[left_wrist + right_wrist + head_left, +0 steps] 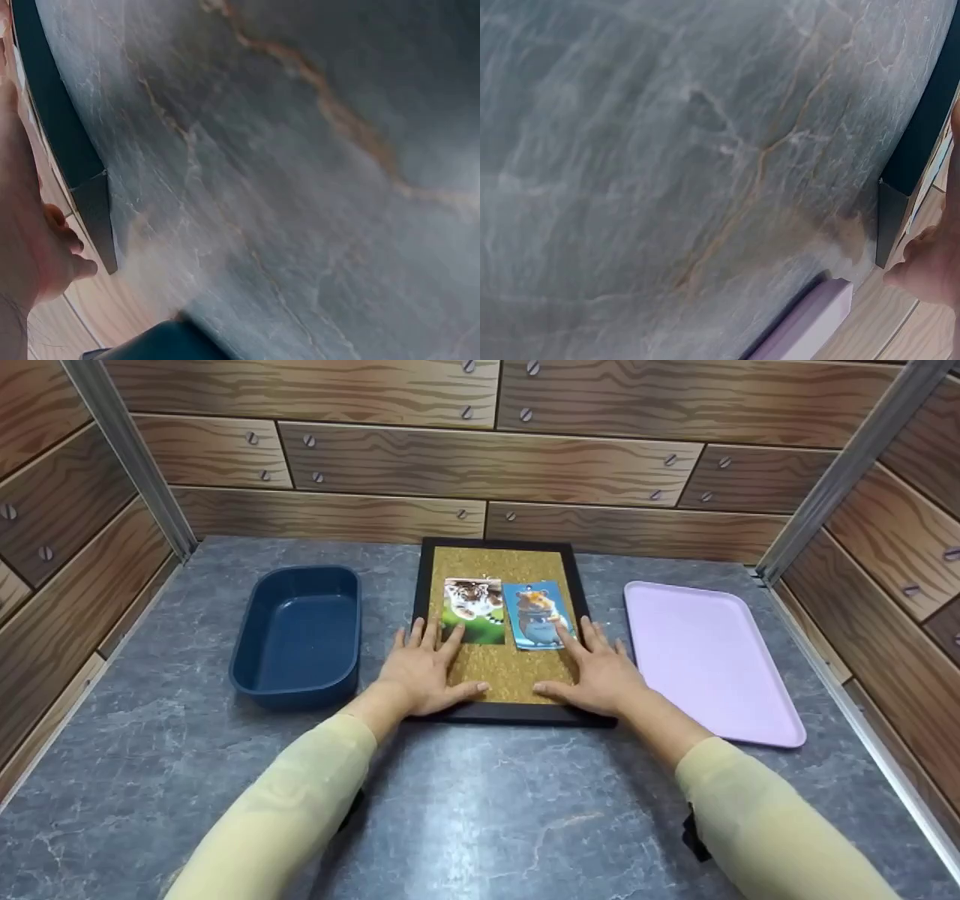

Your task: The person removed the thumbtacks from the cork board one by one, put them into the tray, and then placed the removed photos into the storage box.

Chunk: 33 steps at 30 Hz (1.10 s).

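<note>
In the head view a cork board (pixel 499 675) with a black frame lies on the table. Two pictures are on its cork: a tiger picture (pixel 480 626) on the left and a blue picture of a cartoon animal (pixel 536 619) on the right. My left hand (pixel 424 671) rests on the board's left side, fingers spread, the index finger touching the tiger picture. On the right side lies my right hand (pixel 600 671), also spread, its index finger over the blue picture's edge. Both wrist views show part of each hand at the board's dark frame (pixel 64 112).
A deep blue rectangular bin (pixel 296 637) stands left of the board. To the right lies a flat lilac tray (pixel 709 660), close to my right forearm. The grey marbled table (pixel 487 810) is bordered by wood-patterned walls (pixel 480 465) at the back and sides.
</note>
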{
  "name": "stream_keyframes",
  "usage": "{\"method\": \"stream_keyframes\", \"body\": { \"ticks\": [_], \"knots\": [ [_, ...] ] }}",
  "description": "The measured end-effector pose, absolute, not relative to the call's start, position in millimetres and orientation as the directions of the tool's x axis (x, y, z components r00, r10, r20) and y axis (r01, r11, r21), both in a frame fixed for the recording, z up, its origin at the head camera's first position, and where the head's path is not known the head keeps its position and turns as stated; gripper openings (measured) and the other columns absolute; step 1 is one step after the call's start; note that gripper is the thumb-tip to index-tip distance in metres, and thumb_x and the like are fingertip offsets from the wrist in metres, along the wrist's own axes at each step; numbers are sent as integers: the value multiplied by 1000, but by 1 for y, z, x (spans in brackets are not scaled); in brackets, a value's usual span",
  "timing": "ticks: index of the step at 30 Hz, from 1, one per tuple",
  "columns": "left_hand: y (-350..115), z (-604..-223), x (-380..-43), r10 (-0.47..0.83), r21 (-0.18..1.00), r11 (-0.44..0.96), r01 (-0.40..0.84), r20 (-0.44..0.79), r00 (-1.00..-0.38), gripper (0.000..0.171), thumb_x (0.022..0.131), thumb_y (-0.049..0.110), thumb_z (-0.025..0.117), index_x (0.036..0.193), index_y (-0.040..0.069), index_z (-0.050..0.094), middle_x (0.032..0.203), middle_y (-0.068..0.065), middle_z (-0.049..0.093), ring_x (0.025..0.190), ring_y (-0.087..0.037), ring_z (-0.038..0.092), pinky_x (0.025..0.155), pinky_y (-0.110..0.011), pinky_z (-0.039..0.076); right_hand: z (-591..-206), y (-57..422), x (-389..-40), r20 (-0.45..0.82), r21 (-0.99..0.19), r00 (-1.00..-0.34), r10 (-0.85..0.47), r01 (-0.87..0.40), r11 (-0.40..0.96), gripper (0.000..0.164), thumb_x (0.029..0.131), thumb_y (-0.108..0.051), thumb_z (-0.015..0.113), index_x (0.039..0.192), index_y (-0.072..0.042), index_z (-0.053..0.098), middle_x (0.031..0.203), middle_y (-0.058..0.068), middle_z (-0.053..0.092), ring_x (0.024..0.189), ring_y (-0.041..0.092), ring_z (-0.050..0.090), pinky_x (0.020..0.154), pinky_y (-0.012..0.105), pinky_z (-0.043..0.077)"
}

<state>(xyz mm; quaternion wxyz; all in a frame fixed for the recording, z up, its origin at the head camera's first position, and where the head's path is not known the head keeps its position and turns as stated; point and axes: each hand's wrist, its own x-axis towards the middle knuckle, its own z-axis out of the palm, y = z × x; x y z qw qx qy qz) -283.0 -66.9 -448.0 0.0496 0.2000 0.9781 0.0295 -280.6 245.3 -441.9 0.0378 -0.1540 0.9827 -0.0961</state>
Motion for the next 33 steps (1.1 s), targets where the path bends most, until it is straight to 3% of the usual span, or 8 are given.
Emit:
{"method": "stream_keyframes", "body": {
  "ticks": [14, 23, 33],
  "knots": [
    [-68, -450, -281, 407, 70, 913, 401, -109, -907, 112, 91, 94, 27, 173, 19, 5, 172, -32, 2, 159, -51, 5, 128, -62, 12, -441, 248, -281, -117, -269, -944, -307, -268, 925, 113, 88, -85, 58, 171, -18, 20, 175, 25, 5, 157, 52, 15, 120, 67, 30],
    [-67, -451, -284, 402, 36, 915, 402, -154, -902, 111, 90, 95, 19, 172, 22, 3, 172, -31, -2, 159, -49, 1, 129, -57, 7, -439, 247, -279, -114, -258, -944, -309, -272, 927, 112, 89, -85, 58, 171, -17, 23, 175, 26, 6, 159, 47, 12, 120, 64, 32],
    [-67, -454, -282, 426, -40, 899, 435, -145, -893, 107, 92, 93, 13, 173, 22, 8, 172, -32, 1, 159, -52, 4, 129, -59, 8, -444, 247, -280, -108, -245, -943, -316, -283, 927, 112, 88, -86, 57, 170, -17, 26, 175, 26, 7, 159, 47, 12, 120, 64, 34]
  ]
}}
